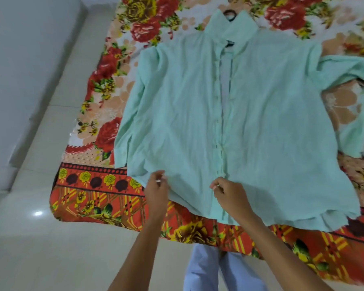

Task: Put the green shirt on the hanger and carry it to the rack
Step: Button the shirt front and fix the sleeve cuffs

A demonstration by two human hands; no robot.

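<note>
The green shirt lies flat and front-up on a flowered blanket, collar at the far end, its front placket partly open near the top. A dark hanger hook pokes out past the collar; the rest of the hanger is hidden inside the shirt. My left hand pinches the shirt's near hem at its left side. My right hand pinches the hem at the bottom of the button placket. The right sleeve trails off toward the frame's right edge.
The red and yellow flowered blanket covers the bed under the shirt. Pale tiled floor runs along the left and near side, with a white wall at left. My light trousers show at the bottom. No rack is in view.
</note>
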